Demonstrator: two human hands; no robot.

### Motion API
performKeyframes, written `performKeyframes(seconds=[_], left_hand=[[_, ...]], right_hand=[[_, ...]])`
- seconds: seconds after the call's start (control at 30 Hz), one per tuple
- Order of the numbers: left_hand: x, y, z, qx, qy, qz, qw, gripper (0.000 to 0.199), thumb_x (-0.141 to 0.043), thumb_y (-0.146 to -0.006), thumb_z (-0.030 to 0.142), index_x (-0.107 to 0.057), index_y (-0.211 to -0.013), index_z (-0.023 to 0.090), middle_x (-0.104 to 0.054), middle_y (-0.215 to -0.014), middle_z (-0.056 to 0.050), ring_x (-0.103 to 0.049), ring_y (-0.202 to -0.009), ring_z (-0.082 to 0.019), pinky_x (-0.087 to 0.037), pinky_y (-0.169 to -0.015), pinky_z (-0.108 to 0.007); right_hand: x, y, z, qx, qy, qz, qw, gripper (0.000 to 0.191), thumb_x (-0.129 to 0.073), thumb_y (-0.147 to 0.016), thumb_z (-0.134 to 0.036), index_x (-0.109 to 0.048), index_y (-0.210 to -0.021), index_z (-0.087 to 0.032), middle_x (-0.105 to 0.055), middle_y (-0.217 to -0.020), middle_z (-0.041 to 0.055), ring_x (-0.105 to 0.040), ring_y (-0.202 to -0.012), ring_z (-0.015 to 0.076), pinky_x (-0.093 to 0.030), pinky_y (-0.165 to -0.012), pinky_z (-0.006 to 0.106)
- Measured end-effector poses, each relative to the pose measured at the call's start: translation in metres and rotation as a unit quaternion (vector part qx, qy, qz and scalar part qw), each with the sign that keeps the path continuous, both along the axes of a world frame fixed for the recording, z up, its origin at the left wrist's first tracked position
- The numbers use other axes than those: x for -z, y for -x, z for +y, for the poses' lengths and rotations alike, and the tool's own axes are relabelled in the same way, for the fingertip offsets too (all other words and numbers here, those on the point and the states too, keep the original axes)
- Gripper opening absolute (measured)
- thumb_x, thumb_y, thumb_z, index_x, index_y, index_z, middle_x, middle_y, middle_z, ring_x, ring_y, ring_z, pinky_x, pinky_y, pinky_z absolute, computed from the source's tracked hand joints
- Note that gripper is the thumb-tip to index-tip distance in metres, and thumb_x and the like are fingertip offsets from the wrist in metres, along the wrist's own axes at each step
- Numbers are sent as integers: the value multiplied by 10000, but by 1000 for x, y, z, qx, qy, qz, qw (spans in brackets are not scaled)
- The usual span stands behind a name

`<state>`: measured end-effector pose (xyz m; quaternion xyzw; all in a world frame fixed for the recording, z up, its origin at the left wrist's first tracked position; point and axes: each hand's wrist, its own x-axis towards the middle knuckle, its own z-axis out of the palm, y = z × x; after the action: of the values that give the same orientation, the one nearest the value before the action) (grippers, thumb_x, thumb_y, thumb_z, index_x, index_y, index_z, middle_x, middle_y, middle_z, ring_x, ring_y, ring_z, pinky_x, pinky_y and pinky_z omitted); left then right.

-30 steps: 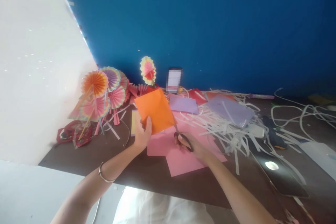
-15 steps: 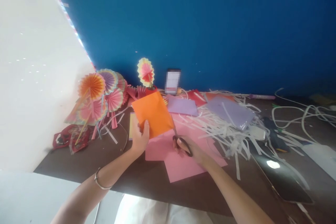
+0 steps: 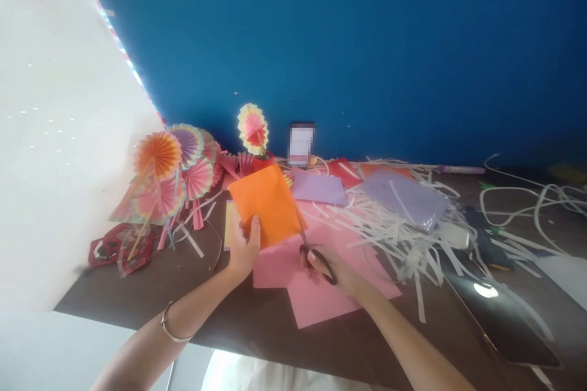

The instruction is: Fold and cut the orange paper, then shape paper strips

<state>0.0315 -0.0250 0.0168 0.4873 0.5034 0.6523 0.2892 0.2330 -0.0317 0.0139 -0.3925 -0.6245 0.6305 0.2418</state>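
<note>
Loop-handled scissors have edged inward at flat, squarish orange paper.

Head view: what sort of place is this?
Probably a paper-craft worktable by a blue wall: pleated paper fans at the left, loose white strips, and scissors in the right hand.

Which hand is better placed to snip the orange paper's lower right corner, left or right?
Right hand, I'd say: it holds the scissors right by that corner of the orange paper. The left hand grips the paper's lower left side, so it seems better for steadying.
</note>
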Motion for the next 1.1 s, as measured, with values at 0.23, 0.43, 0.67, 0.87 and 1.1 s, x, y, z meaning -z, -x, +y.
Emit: performKeyframes(seconds=[0.23,0.43,0.67,0.87,1.1], left_hand=[[0,2,1,-17,-4,23,1000,492,-485,-845,423,-355,-1256,185,-546,-1189,-146,-584,-1048,-210,-509,-844,-305],[1,5,3,-22,-11,31,999,488,-482,-844,431,-357,-1251,192,-545,-1165,-138,-572,-1057,-210,-507,-845,-312],[-1,4,2,-18,-7,24,1000,451,-490,-839,427,-378,-1209,195,-555,-1110,-123,-584,-1018,-205,-513,-815,-305],[-1,4,2,-17,-22,30,999,453,-489,-840,422,-382,-1216,194,-544,-1134,-130,-560,-1066,-210,-490,-862,-313],[-1,5,3,-14,-23,40,999,466,-483,-844,430,-384,-1227,183,-547,-1134,-134,-557,-1072,-209,-482,-882,-322]], right_hand=[[1,-1,4,-23,-29,-2,999,477,-398,-828,-607,-521,-728,-157,-538,-622,18,-466,-510,103,-324,-464,239],[7,-2,7,-17,-24,7,1000,485,-371,-843,-602,-532,-734,-158,-557,-628,14,-469,-487,91,-305,-440,225],[1,1,4,-17,-28,1,999,495,-378,-836,-609,-530,-710,-155,-551,-611,16,-454,-481,91,-306,-441,230],[-4,1,3,-9,-34,-11,999,509,-372,-827,-627,-533,-717,-157,-558,-618,20,-462,-481,96,-321,-448,236],[-1,0,5,-16,-41,-12,999,497,-359,-851,-597,-539,-725,-151,-567,-631,29,-484,-499,98,-330,-450,230]])
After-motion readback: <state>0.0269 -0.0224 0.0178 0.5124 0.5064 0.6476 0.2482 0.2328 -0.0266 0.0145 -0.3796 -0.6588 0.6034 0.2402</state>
